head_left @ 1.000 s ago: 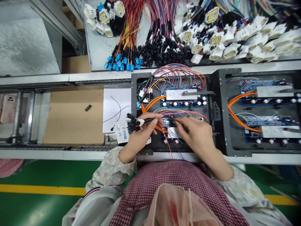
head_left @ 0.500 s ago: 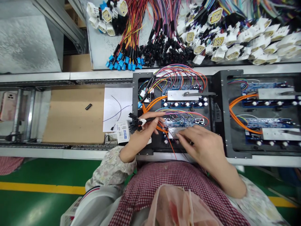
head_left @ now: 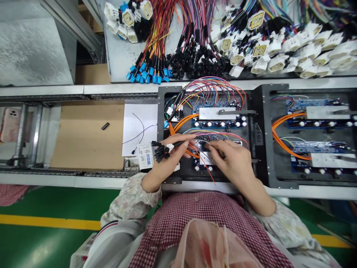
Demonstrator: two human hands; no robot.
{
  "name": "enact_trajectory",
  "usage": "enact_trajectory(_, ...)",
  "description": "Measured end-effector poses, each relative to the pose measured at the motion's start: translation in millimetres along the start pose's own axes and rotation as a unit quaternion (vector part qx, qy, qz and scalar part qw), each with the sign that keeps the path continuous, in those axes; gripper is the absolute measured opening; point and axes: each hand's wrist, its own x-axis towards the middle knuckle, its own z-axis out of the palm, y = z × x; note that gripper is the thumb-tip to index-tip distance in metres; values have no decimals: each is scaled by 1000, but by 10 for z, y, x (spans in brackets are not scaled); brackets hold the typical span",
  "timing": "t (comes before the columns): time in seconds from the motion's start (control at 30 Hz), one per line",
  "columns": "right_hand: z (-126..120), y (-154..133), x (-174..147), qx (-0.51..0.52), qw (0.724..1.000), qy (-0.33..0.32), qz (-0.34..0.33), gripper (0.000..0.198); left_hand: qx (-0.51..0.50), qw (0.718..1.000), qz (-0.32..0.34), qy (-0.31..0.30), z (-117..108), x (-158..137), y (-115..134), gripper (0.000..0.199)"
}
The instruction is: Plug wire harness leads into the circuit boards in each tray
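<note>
My left hand (head_left: 171, 154) is closed round a wire harness, whose black connectors (head_left: 161, 150) stick out on the left past the wrist. From its fingers, loose red wires (head_left: 208, 167) hang over the tray's front edge. My right hand (head_left: 232, 158) pinches a thin pale wire (head_left: 205, 141) between thumb and forefinger, above the lower blue circuit board (head_left: 198, 160). That board lies in a black tray (head_left: 181, 175) and is partly covered by both hands. Coloured wires arc along its back side. Above it sits the upper circuit board (head_left: 217, 113), with orange cables on its left.
Another black tray (head_left: 275, 175) with two boards stands on the right. Bundled harnesses (head_left: 195, 48) with connectors lie on the shelf behind. To the left are a small white box (head_left: 145, 158), a paper sheet (head_left: 131, 130) with loose wires, and cardboard (head_left: 83, 149) bearing a short black piece.
My right hand has moved left and up, from the metal bar to the pale wire near my left fingers. The black connectors and red wires have shifted slightly. My left hand stays in place.
</note>
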Motion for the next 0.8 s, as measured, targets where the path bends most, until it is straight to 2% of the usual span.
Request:
enact_trajectory(0.13, 12, 13, 1, 17, 1000, 3, -5, 25, -9, 1000, 5, -4, -2, 2, -18, 20)
enact_trajectory(0.3, 16, 18, 11, -20, 1000, 6, -17, 26, -3, 1000, 0, 0, -1, 0, -16, 20)
enact_trajectory(0.47, -149, -123, -59, -8, 999, 40, -16, 22, 4, 1000, 7, 1, -9, 6, -27, 21)
enact_trajectory(0.57, -305, -199, -135, -19, 998, -41, -33, 22, 5, 1000, 17, -6, -25, 18, -40, 19)
enact_trajectory(0.63, -408, -171, -179, -40, 996, -79, -32, 30, -1, 1000, 19, -8, -28, 28, -40, 16)
enact_trajectory(0.7, -495, -74, -216, -59, 998, -23, 16, 37, -10, 1000, 15, -2, -19, 34, -28, 14)
enact_trajectory(0.77, -540, 55, -245, -69, 993, 58, 79, 33, -16, 1000, 4, 3, -1, 32, -5, 14)
enact_trajectory(0.8, -538, 117, -256, -65, 990, 77, 97, 27, -17, 1000, -4, 4, 8, 28, 7, 15)
